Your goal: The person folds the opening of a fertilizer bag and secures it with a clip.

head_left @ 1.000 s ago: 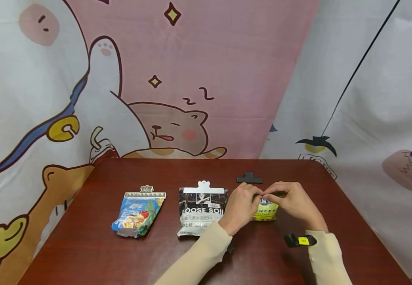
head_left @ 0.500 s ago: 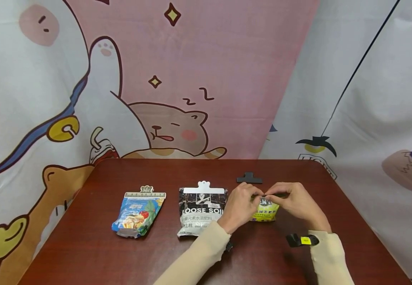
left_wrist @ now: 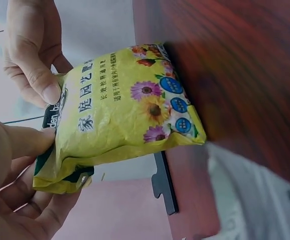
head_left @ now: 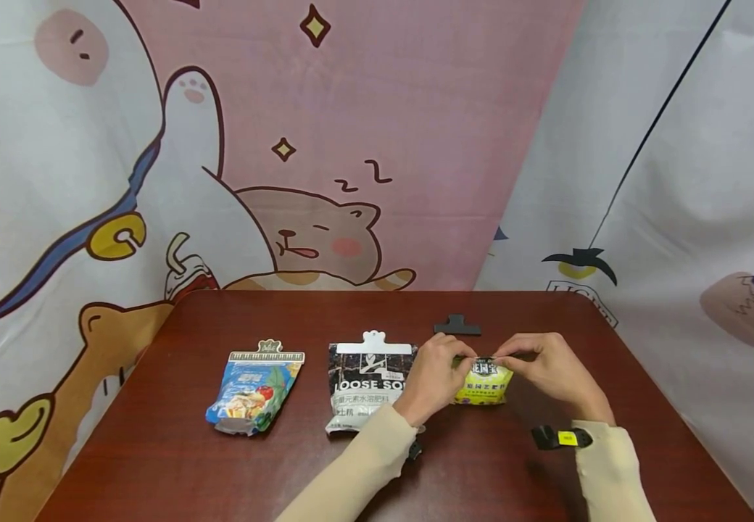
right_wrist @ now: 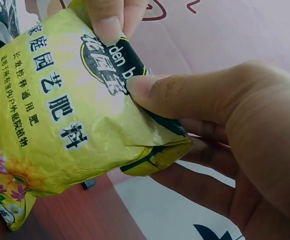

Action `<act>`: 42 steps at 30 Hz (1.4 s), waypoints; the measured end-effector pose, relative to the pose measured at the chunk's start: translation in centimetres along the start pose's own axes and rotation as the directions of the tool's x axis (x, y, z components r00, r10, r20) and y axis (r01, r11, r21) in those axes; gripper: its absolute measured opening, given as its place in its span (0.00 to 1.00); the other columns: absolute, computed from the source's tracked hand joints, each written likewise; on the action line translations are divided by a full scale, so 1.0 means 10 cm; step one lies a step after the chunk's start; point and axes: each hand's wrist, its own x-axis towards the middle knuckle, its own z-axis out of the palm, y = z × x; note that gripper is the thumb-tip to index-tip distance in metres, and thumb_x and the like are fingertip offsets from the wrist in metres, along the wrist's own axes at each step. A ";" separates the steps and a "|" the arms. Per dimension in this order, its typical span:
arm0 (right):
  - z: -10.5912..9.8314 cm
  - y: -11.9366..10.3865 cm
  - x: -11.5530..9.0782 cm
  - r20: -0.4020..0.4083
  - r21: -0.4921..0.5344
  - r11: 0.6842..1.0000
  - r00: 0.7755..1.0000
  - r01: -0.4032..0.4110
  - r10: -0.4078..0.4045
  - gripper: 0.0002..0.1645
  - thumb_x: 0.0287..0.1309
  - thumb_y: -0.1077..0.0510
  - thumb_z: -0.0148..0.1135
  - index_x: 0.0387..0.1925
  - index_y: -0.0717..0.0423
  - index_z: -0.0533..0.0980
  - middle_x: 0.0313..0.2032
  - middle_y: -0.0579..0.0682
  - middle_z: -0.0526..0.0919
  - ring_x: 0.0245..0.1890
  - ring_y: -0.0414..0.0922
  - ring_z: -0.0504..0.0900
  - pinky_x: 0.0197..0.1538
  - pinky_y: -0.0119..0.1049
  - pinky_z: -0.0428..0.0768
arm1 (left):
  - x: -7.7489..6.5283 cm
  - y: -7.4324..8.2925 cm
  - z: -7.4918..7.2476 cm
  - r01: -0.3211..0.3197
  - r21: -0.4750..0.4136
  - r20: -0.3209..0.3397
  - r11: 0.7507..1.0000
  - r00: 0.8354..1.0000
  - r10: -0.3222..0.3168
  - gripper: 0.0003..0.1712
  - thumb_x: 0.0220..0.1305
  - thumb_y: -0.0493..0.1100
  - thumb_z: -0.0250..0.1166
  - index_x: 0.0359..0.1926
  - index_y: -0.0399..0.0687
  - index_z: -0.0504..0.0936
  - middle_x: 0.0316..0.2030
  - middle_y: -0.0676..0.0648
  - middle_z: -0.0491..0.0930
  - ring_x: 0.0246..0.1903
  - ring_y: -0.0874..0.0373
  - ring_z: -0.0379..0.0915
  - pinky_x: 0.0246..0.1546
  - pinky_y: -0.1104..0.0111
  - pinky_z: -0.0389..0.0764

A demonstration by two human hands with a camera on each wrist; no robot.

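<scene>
A yellow fertilizer bag (head_left: 483,388) with flowers printed near its bottom stands at the right of the table, its top folded over. My left hand (head_left: 434,377) pinches the left part of that fold between thumb and fingers. On the fold's right part, my right hand (head_left: 549,373) pinches with thumb in front and fingers behind. In the right wrist view both thumbs press the dark band at the top of the fertilizer bag (right_wrist: 59,100). Behind the hands a black clip (head_left: 457,325) lies on the table.
Left of my left hand lies a black and white bag of loose soil (head_left: 364,395) with a white clip (head_left: 373,344) along its top. Farther left is a blue bag (head_left: 253,399) with a patterned clip (head_left: 267,352). A printed cloth (head_left: 442,145) hangs behind the table (head_left: 207,478).
My hands have moved slightly apart along the fold. More of the yellow bag's front and its dark top label now shows between them. The other bags and the black clip stay put.
</scene>
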 end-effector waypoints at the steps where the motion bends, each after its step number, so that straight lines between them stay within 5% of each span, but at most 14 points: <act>1: 0.00 0.01 0.00 -0.002 0.006 1.000 1.000 0.003 -0.003 0.06 0.60 0.54 0.74 0.34 0.35 0.88 0.36 0.37 0.89 0.37 0.36 0.83 0.41 0.30 0.83 | 0.00 0.00 0.00 0.002 -0.006 -0.006 1.000 1.000 -0.002 0.06 0.70 0.42 0.68 0.39 0.52 0.91 0.37 0.56 0.88 0.37 0.64 0.78 0.34 0.84 0.72; 9: 0.02 0.04 0.01 -0.002 0.013 1.000 1.000 0.005 -0.005 0.06 0.59 0.53 0.76 0.35 0.35 0.88 0.36 0.36 0.89 0.37 0.36 0.83 0.41 0.30 0.83 | 0.00 -0.03 0.01 0.012 -0.048 -0.019 0.999 1.000 -0.013 0.04 0.68 0.42 0.69 0.38 0.52 0.91 0.36 0.56 0.88 0.39 0.63 0.79 0.39 0.82 0.76; 14: -0.02 0.07 -0.01 0.018 0.006 0.999 0.999 -0.039 0.039 0.03 0.59 0.47 0.75 0.36 0.32 0.87 0.37 0.36 0.88 0.37 0.37 0.83 0.41 0.32 0.83 | -0.03 -0.08 -0.01 0.077 -0.132 0.016 0.988 0.997 -0.076 0.03 0.67 0.43 0.71 0.39 0.54 0.91 0.38 0.57 0.87 0.44 0.63 0.79 0.47 0.78 0.78; 23: -0.05 0.12 -0.03 0.009 -0.014 0.999 0.999 -0.047 0.047 0.03 0.60 0.42 0.73 0.35 0.30 0.87 0.37 0.35 0.88 0.38 0.37 0.83 0.41 0.31 0.82 | -0.06 -0.16 -0.04 0.142 -0.298 -0.003 0.944 0.989 -0.150 0.03 0.65 0.41 0.72 0.36 0.51 0.93 0.34 0.55 0.87 0.23 0.76 0.71 0.24 0.83 0.74; 34: -0.04 0.17 -0.04 0.004 0.019 0.999 0.999 -0.047 0.047 0.03 0.58 0.45 0.75 0.36 0.31 0.87 0.37 0.35 0.88 0.38 0.37 0.83 0.42 0.31 0.82 | -0.09 -0.16 -0.03 0.154 -0.320 -0.035 0.935 0.984 -0.174 0.02 0.63 0.41 0.74 0.36 0.52 0.93 0.32 0.55 0.87 0.26 0.75 0.73 0.29 0.83 0.75; 42: -0.11 0.24 -0.10 0.019 0.005 0.991 0.991 -0.131 0.131 0.07 0.57 0.40 0.75 0.37 0.31 0.87 0.39 0.37 0.88 0.41 0.39 0.83 0.42 0.32 0.83 | -0.18 -0.24 -0.05 0.209 -0.451 -0.023 0.868 0.969 -0.246 0.03 0.62 0.41 0.75 0.38 0.50 0.92 0.34 0.53 0.88 0.29 0.71 0.80 0.32 0.78 0.82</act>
